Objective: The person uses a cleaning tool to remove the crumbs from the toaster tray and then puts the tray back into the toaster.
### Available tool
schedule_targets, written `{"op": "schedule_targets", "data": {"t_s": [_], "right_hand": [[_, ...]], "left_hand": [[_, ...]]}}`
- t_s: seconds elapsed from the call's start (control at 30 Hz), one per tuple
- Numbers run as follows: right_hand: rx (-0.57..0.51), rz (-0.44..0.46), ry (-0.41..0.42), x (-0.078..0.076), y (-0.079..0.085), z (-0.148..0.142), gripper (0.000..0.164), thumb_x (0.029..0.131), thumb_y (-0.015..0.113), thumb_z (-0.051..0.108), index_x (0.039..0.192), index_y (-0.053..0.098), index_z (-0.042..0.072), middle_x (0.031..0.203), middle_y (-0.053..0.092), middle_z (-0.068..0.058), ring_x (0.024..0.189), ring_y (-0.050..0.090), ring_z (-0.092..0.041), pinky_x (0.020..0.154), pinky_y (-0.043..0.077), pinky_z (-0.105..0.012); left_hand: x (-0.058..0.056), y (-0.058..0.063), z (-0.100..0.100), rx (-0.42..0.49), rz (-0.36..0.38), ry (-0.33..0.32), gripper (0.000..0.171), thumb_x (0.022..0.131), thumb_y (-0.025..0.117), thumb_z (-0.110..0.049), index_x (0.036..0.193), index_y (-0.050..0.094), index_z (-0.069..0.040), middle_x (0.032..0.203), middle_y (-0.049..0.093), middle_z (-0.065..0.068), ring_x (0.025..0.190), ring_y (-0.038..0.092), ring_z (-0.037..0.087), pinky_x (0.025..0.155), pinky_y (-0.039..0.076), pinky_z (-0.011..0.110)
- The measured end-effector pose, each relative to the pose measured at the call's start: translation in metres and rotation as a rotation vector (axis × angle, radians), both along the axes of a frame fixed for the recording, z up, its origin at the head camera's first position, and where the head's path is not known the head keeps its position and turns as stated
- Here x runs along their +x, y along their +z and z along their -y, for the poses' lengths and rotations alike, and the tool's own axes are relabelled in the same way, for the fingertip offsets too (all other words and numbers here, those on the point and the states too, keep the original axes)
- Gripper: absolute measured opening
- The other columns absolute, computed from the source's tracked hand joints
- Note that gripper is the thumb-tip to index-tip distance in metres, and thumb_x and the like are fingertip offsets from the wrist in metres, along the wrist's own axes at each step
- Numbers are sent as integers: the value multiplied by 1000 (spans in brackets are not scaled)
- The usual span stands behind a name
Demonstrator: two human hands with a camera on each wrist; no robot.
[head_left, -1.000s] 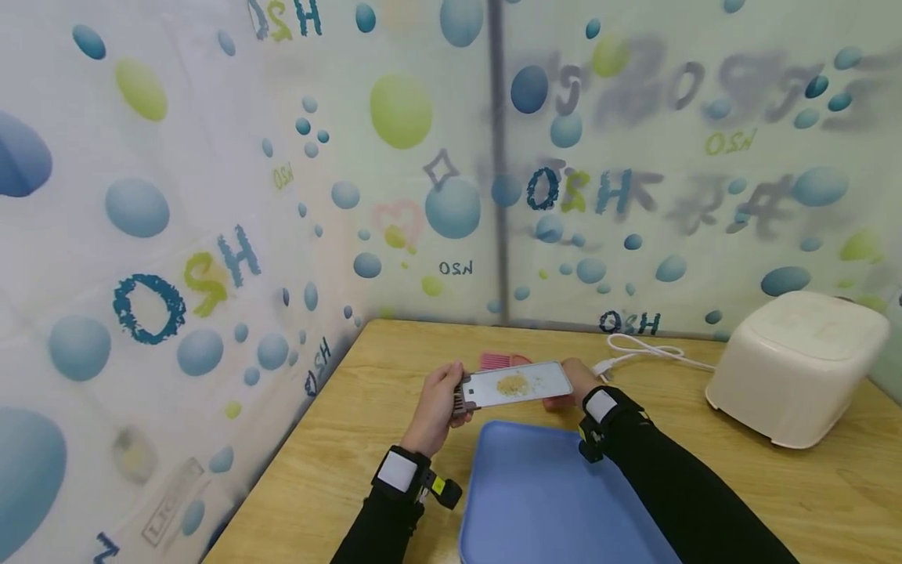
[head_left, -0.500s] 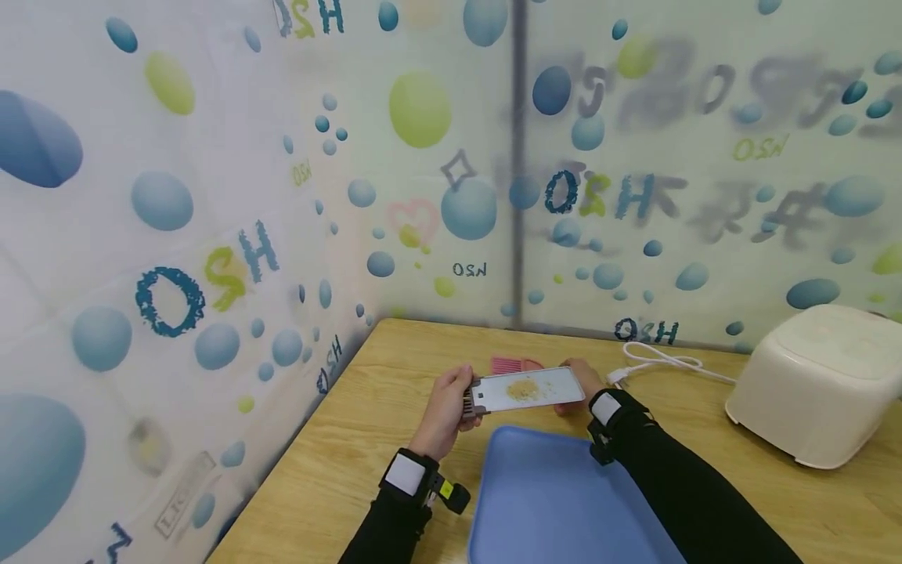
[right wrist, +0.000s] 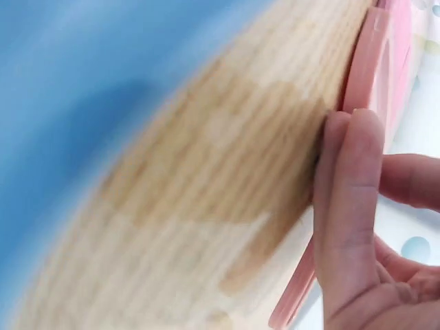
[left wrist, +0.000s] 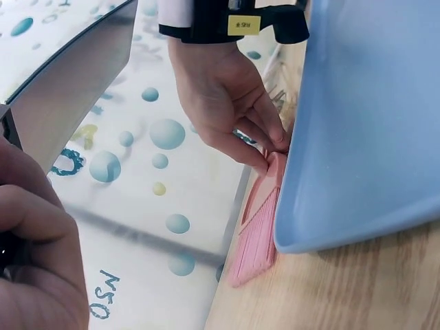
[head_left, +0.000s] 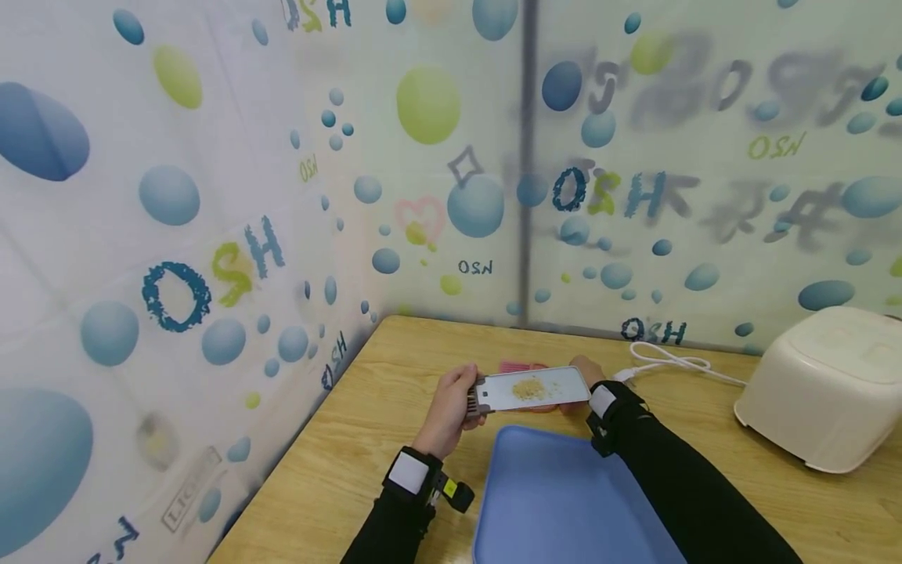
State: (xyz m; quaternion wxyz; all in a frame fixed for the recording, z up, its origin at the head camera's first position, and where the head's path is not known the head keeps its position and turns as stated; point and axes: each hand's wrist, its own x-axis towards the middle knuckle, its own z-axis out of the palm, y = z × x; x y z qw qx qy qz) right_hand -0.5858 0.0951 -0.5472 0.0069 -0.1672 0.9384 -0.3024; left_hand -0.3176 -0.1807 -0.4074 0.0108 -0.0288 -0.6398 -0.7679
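Observation:
In the head view, my left hand (head_left: 451,409) grips the grey end of a toaster crumb tray (head_left: 502,389), a flat white plate. A patch of yellowish crumbs (head_left: 528,388) lies on it. Behind the tray, my right hand (head_left: 586,371) is down at the table, partly hidden. The left wrist view has the right hand (left wrist: 218,103) reaching down to a pink brush (left wrist: 256,244), its bristles pointing away from the fingers. Thumb and fingers of the right hand (right wrist: 357,227) pinch the brush's pink handle (right wrist: 364,62) in the right wrist view.
A blue tray (head_left: 564,501) lies on the wooden table (head_left: 331,462) in front of the hands. At the right stands a cream toaster (head_left: 824,392), its white cord (head_left: 669,360) looped behind. Patterned curtains (head_left: 437,235) close off the left and back.
The head view has swung a little left, so the scene sits further right. My right hand has shifted slightly left and back at the brush. The left hand keeps holding the crumb tray.

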Motion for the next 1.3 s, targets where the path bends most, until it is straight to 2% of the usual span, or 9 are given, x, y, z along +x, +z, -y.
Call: {"op": "schedule_targets", "data": {"t_s": [0.07, 0.13, 0.2, 0.33, 0.47, 0.8, 1.0, 1.17, 1.3], "right_hand": [[43, -110, -8, -40, -37, -11, 18, 72, 78, 13, 70, 60, 9, 70, 58, -6, 61, 52, -20, 54, 44, -34], [64, -159, -38, -45, -45, -14, 13, 79, 67, 13, 69, 61, 10, 70, 60, -7, 60, 54, -21, 54, 45, -35], [110, -79, -90, -17, -12, -5, 16, 89, 56, 9, 77, 65, 4, 82, 66, -16, 71, 63, -32, 64, 53, -43], [124, 54, -146, 87, 87, 17, 25, 97, 46, 6, 97, 66, -8, 101, 67, -28, 92, 65, -45, 80, 54, -53], [123, 36, -149, 140, 128, 24, 27, 97, 45, 5, 102, 65, -13, 102, 67, -30, 93, 65, -44, 80, 54, -50], [62, 70, -239, 147, 127, 12, 31, 94, 62, 14, 112, 60, -12, 107, 64, -28, 94, 59, -41, 81, 50, -48], [-154, 124, -353, 149, 123, 6, 33, 91, 65, 10, 113, 50, -10, 106, 58, -29, 92, 56, -39, 73, 52, -40], [-349, 135, -415, 155, 126, 2, 25, 90, 66, 9, 105, 61, -9, 94, 64, -21, 78, 60, -26, 58, 51, -26], [-565, 205, -437, 158, 130, -3, 30, 88, 71, 6, 109, 62, -12, 96, 67, -20, 71, 65, -17, 59, 58, -26]], "left_hand": [[0, 0, -1, -5, -3, -2, 34, 112, 39, -34, 103, 55, -5, 72, 62, 5, 46, 53, 8, 40, 33, 18], [1, 0, -1, -6, -5, -4, 35, 112, 39, -35, 103, 55, -5, 72, 62, 5, 46, 53, 8, 41, 33, 18], [0, 0, -1, -5, -8, -5, 35, 111, 40, -35, 102, 55, -5, 72, 62, 5, 46, 53, 8, 41, 33, 18], [0, -1, -1, 0, -12, -4, 36, 111, 41, -36, 102, 56, -4, 72, 62, 5, 45, 53, 8, 40, 33, 17], [2, -2, -1, -1, -15, -9, 36, 111, 41, -35, 103, 56, -3, 72, 62, 5, 45, 53, 8, 40, 35, 17], [4, -1, 1, -6, -8, -16, 36, 112, 40, -34, 103, 57, -4, 74, 61, 5, 48, 55, 8, 43, 40, 18], [6, 0, 1, -19, -1, -4, 36, 112, 40, -33, 108, 58, -2, 76, 62, 5, 49, 56, 8, 44, 44, 18], [6, 2, 0, -23, -12, -10, 38, 111, 41, -35, 108, 57, -1, 76, 62, 4, 49, 55, 8, 44, 42, 18], [6, 2, 0, -22, -10, -18, 37, 111, 43, -36, 107, 57, -2, 76, 62, 4, 48, 55, 8, 44, 41, 18]]}}
